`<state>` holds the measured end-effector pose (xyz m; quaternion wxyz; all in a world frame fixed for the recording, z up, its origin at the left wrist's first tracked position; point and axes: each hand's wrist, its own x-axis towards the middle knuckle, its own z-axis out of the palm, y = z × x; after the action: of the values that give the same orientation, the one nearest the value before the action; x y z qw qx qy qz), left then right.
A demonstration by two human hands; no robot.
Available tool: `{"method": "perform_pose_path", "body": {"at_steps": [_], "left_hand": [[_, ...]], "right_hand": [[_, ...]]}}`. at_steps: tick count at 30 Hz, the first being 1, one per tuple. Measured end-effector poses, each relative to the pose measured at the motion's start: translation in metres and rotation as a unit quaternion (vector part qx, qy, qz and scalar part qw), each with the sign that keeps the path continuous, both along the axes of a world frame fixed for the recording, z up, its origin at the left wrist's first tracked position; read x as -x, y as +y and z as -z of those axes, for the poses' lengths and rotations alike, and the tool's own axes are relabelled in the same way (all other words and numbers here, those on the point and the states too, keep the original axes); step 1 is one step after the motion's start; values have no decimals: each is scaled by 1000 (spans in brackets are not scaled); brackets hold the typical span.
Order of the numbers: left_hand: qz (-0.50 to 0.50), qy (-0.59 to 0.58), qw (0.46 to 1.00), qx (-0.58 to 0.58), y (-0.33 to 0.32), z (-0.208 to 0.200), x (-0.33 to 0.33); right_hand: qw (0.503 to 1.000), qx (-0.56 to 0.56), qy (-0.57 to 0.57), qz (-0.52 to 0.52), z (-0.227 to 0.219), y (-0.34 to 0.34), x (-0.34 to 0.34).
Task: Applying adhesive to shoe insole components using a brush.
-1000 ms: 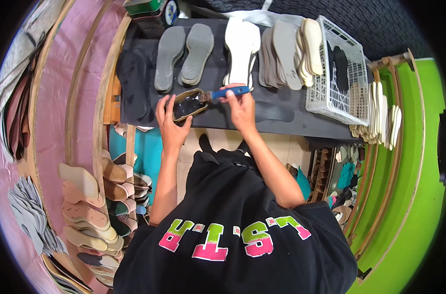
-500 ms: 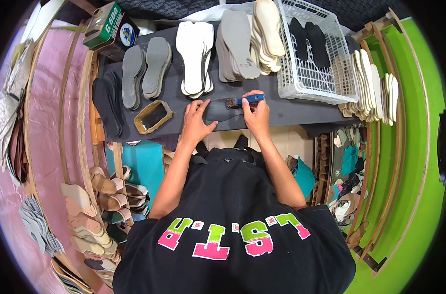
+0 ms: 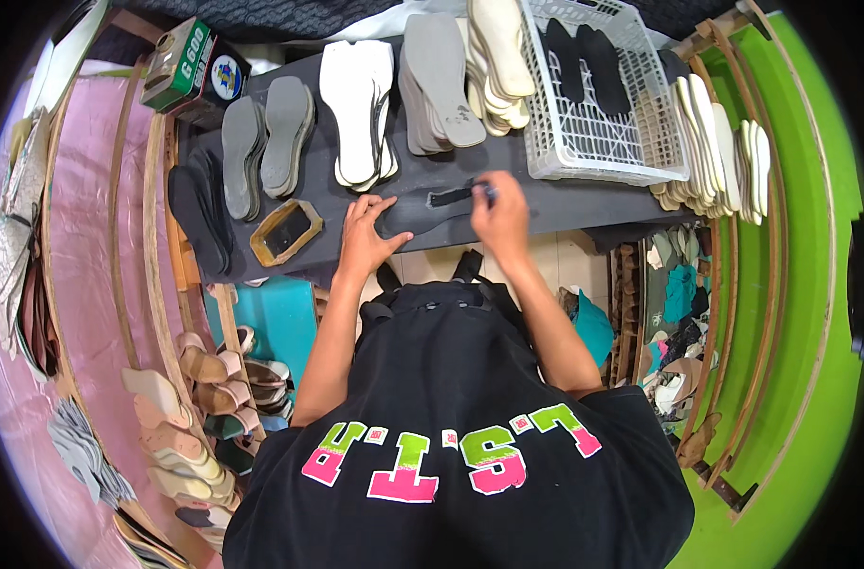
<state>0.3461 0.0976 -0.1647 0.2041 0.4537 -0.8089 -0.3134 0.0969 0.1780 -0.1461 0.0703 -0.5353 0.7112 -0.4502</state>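
Observation:
A dark insole-shaped piece [image 3: 415,221] lies flat on the black-covered table in front of me. My left hand [image 3: 367,235] rests at its left end, fingers spread, with thumb and fingertips against it. A brush [image 3: 490,193] is gripped in my right hand [image 3: 501,220] over the right part of the piece. Motion blurs that hand, and its fingers cover most of the brush. Along the piece's upper side, left of the brush, runs a darker streak [image 3: 448,197]. An open, cut-down container [image 3: 262,249] with dark contents stands left of my left hand.
Stacked grey insoles [image 3: 287,133], white insoles [image 3: 356,109] and cream insoles [image 3: 498,57] line the table's far side. A white plastic crate [image 3: 603,171] holds black insoles. At the back left stands a metal can [image 3: 181,71]. Wooden racks [image 3: 162,237] flank me.
My right hand has swept the brush slightly right, turning it so the blue handle is mostly hidden. The dark streak shows more plainly. My left hand stays at the piece; the whole view has shifted.

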Motion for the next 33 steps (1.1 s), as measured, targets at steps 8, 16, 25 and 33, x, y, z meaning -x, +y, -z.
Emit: {"method": "perform_pose_path", "body": {"at_steps": [8, 16, 25, 33], "left_hand": [[25, 41, 998, 37, -3, 19, -11], [32, 35, 998, 47, -4, 22, -11], [14, 32, 997, 66, -1, 19, -13], [17, 42, 998, 49, -1, 17, -12]], "right_hand": [[993, 16, 51, -105, 3, -3, -70], [986, 11, -29, 161, 8, 10, -3], [996, 7, -24, 86, 7, 13, -31], [991, -12, 100, 87, 9, 15, -20]]}}
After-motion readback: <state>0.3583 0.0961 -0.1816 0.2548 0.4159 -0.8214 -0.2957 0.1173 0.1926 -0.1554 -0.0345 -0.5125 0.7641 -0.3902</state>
